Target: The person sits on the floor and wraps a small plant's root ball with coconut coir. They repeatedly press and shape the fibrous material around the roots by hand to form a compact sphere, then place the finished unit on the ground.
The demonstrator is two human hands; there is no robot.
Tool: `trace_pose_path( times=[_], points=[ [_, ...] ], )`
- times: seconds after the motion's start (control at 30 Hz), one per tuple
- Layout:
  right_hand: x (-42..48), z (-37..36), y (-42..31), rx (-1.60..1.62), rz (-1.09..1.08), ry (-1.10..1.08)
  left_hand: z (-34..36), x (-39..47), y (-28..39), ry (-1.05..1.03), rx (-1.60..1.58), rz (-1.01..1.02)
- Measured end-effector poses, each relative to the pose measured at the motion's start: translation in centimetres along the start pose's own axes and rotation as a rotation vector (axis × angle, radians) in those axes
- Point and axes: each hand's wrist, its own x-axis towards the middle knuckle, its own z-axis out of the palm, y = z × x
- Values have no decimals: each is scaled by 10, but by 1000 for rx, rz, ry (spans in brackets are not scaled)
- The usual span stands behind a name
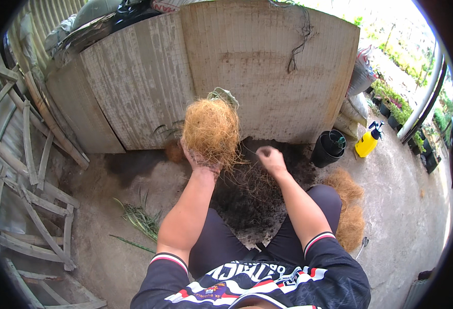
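My left hand (200,163) holds up a shaggy ball of coconut fiber (212,129) from below, well off the floor. Pale green leaves (226,95) show past its far side. My right hand (271,159) is to the right of the ball and apart from it, fingers curled and blurred. Whether a thin strand lies between those fingers is too small to tell. Loose fibers trail from the ball over dark soil (246,208) heaped on the floor between my legs. Behind my left hand a second brown ball with thin leaves (174,150) is partly hidden.
On the right are a black pot (328,151), a yellow spray bottle (366,143), coconut fiber clumps (348,208) and scissors (362,247). Cut leaves (139,218) lie left. Tall boards (265,77) close off the front; a wooden frame (29,193) stands at far left.
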Motion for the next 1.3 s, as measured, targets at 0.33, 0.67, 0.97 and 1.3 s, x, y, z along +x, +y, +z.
trace_pose_path(
  times=[0.33, 0.67, 0.97, 1.3],
  points=[
    [-28, -78, -185, -10, -1082, 284, -6, 0, -15, -290, 187, 64],
    [-49, -62, -180, -396, -1093, 132, -14, -17, -33, -433, 218, 67],
    [-60, -61, -177, -187, -1235, 277, -22, -23, -26, -600, 22, 74],
    [-65, -68, -174, -105, -1353, 339, -1, -34, -20, -691, 108, 194]
  ],
)
